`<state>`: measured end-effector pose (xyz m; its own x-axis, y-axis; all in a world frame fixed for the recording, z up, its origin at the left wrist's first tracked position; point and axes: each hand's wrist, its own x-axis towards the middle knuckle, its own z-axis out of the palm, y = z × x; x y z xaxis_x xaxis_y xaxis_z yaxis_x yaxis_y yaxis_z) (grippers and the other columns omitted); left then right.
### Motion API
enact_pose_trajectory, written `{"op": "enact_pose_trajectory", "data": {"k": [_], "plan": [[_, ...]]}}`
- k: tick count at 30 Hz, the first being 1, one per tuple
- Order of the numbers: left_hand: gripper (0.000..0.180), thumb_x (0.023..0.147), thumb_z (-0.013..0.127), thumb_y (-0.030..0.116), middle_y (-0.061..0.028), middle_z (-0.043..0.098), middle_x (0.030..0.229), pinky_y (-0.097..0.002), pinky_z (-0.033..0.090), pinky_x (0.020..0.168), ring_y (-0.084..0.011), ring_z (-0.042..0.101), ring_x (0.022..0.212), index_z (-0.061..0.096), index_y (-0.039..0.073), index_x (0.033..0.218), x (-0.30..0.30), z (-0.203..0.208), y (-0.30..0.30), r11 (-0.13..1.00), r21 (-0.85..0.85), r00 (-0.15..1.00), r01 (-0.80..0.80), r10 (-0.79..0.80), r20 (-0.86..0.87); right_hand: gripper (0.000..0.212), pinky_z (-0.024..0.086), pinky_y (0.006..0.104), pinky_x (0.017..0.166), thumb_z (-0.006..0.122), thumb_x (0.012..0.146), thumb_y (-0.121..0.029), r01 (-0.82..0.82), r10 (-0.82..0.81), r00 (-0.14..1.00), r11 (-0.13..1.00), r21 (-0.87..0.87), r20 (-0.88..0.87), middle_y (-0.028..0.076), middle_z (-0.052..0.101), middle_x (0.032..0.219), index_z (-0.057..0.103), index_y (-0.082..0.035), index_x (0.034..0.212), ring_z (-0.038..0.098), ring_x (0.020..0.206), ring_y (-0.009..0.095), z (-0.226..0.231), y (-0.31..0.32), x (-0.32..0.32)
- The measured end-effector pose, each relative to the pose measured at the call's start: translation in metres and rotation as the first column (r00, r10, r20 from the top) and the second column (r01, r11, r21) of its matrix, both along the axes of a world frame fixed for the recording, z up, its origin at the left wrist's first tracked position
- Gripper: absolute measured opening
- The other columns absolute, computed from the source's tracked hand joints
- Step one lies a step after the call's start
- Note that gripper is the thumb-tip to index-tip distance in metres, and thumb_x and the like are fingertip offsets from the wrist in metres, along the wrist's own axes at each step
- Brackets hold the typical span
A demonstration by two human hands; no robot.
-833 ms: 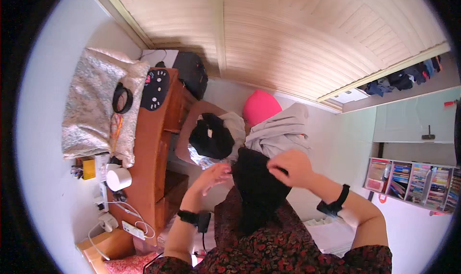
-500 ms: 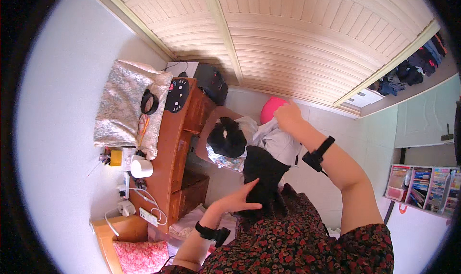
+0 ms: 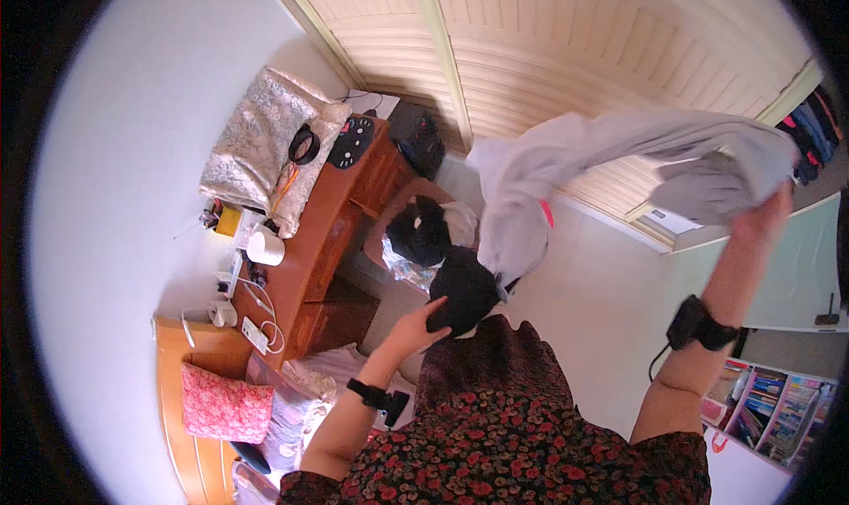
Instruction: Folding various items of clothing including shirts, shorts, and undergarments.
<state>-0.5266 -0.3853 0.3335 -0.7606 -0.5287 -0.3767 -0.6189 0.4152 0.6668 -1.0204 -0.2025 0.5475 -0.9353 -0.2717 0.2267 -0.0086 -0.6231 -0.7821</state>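
My right hand is raised at the far right, closed on one end of a light grey garment. The cloth sweeps in a long arc through the air to the middle, where its other end hangs in front of a pink thing that is mostly hidden. Low in the middle, my left hand has its thumb and fingers around the edge of a bunched black cloth, just in front of my body. Another black cloth item lies on the pile beyond it.
The pile rests on a brownish seat beside a wooden desk. A white roll and a power strip are on the desk. Slatted doors stand ahead; a shelf of books is at right.
My right hand has swung up and to the right, pulling the grey garment off the pile into the air. My left hand has closed on the black cloth. The view has shifted.
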Motion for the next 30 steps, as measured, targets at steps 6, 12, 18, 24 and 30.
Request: {"op": "enact_pose_trajectory", "data": {"k": [6, 12, 18, 24, 30], "plan": [[0.066, 0.077, 0.070, 0.037, -0.0225, 0.059, 0.115, -0.0418, 0.046, 0.090, -0.0384, 0.056, 0.107, 0.047, 0.015, 0.134, 0.003, -0.010, 0.004, 0.994, -0.111, 0.996, 0.007, 0.003, 0.093, 0.045, 0.033, 0.0507, 0.107, 0.040, 0.097, -0.024, 0.255, -0.250, 0.949, 0.967, -0.001, -0.193, 0.019, 0.043, 0.138, 0.038, -0.005, 0.138, 0.044, 0.126, 0.033, 0.089, 0.068, 0.047], [0.081, 0.072, 0.075, 0.040, -0.0245, 0.042, 0.136, -0.0458, 0.039, 0.099, -0.0410, 0.044, 0.122, 0.040, 0.007, 0.136, -0.001, -0.007, 0.009, 0.929, -0.370, 0.987, 0.026, 0.034, 0.154, 0.041, 0.039, 0.0484, 0.103, 0.040, 0.098, -0.024, -0.586, 0.543, 0.674, 0.806, 0.086, -0.501, 0.019, 0.051, 0.130, 0.044, -0.002, 0.132, 0.051, 0.119, 0.032, 0.134, 0.158, 0.065], [0.065, 0.074, 0.074, 0.033, -0.0241, 0.041, 0.136, -0.0453, 0.034, 0.104, -0.0396, 0.040, 0.126, 0.049, 0.006, 0.127, -0.007, 0.041, 0.068, 0.816, -0.576, 0.966, -0.043, -0.113, -0.232, 0.038, 0.048, 0.0382, 0.089, 0.050, 0.096, -0.031, -0.224, 0.268, 0.939, 0.952, 0.208, -0.215, 0.012, 0.062, 0.111, 0.053, 0.000, 0.118, 0.061, 0.100, 0.024, 0.135, 0.100, 0.120], [0.057, 0.073, 0.074, 0.035, -0.0257, 0.050, 0.126, -0.0423, 0.035, 0.104, -0.0376, 0.043, 0.124, 0.058, 0.004, 0.117, -0.018, 0.034, 0.129, 0.877, -0.286, 0.848, 0.387, -0.460, -0.264, 0.037, 0.048, 0.0371, 0.089, 0.052, 0.095, -0.031, -0.269, 0.296, 0.887, 0.955, 0.125, -0.355, 0.012, 0.062, 0.111, 0.054, 0.000, 0.116, 0.061, 0.099, 0.024, 0.175, 0.128, 0.162], [0.090, 0.071, 0.075, 0.044, -0.0233, 0.033, 0.142, -0.0391, 0.026, 0.111, -0.0353, 0.032, 0.133, 0.032, 0.005, 0.140, -0.021, 0.027, 0.176, 0.848, 0.078, 0.848, 0.525, -0.513, -0.135, 0.042, 0.041, 0.0440, 0.100, 0.047, 0.096, -0.030, -0.196, 0.183, 0.933, 0.981, -0.008, -0.309, 0.019, 0.056, 0.121, 0.050, 0.002, 0.124, 0.054, 0.112, 0.030, 0.219, 0.194, 0.157]]}}
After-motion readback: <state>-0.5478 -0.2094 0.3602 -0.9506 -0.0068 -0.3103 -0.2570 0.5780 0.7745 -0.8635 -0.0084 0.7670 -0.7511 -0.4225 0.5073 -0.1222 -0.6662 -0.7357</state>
